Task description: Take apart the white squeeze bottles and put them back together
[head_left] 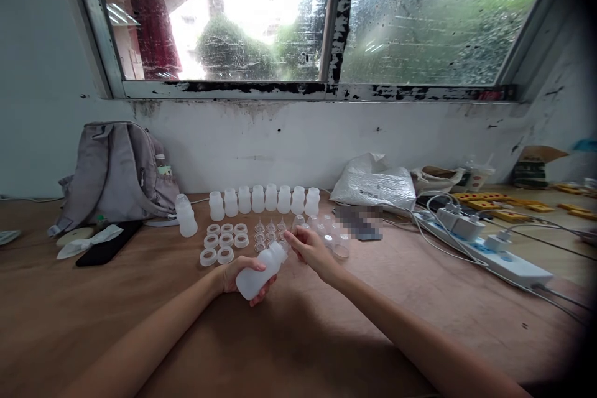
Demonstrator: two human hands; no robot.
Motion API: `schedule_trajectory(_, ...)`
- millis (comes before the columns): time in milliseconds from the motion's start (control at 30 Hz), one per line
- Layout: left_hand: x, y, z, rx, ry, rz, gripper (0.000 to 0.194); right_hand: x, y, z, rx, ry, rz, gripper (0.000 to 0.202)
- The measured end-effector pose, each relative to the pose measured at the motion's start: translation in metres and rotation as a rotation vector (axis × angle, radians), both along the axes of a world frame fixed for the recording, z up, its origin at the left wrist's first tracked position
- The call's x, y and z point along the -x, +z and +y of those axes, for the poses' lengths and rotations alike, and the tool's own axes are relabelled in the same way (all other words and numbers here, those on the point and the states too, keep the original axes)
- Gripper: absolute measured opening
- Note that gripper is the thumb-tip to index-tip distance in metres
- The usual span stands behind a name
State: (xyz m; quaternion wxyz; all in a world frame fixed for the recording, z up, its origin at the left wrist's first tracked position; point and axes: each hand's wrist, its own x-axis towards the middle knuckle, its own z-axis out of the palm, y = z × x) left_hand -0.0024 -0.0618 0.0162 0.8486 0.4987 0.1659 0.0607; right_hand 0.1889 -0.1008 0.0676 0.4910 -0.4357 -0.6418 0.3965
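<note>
A frosted white baby bottle [255, 276] lies tilted in my left hand [232, 275], its mouth toward the upper right. My left fingers are wrapped round its body. At the bottle's mouth is my right hand [313, 251], with thumb and fingers pinched together; what they hold, if anything, is too small to make out. Behind my hands stand white screw rings [226, 240] in rows, several clear bottle nipples [259, 228], and clear dome caps [342, 251] to the right. A row of open white bottles [258, 199] stands farther back.
One capped bottle [186, 216] stands left of the row, by a grey backpack [116, 168]. A black phone-like slab [109, 244] and a tissue [93, 241] lie at left. On the right are a silvery plastic bag [375, 180], a power strip [494, 255] with cables, and yellow pieces [510, 216].
</note>
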Motion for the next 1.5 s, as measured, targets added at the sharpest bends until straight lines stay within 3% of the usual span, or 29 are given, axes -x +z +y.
schedule_trajectory(733,-0.001,-0.003,0.0,0.01,0.017,-0.055,0.03,-0.01,-0.006,0.009,-0.046,0.202,0.073,0.019)
schedule_trajectory(1000,-0.004,0.001,-0.004,-0.029,0.055,-0.104,0.064,-0.013,-0.004,0.01,-0.125,0.201,0.093,0.011)
schedule_trajectory(1133,-0.01,0.002,-0.01,-0.076,0.201,-0.107,0.059,-0.016,-0.003,0.014,-0.152,0.119,0.14,0.01)
schedule_trajectory(1200,-0.015,0.003,-0.013,-0.206,0.408,-0.139,0.049,-0.018,-0.003,0.017,-0.174,0.032,0.183,0.011)
schedule_trajectory(1300,-0.022,0.004,-0.018,-0.567,0.693,-0.148,0.044,-0.02,-0.004,0.02,-0.196,-0.087,0.202,0.013)
schedule_trajectory(1433,-0.024,0.003,-0.021,-1.147,0.802,0.026,0.061,-0.023,-0.011,0.023,-0.227,-0.189,0.083,0.013)
schedule_trajectory(1500,-0.022,0.001,-0.021,-1.379,0.834,0.082,0.06,-0.023,-0.014,0.024,-0.248,-0.217,0.02,0.013)
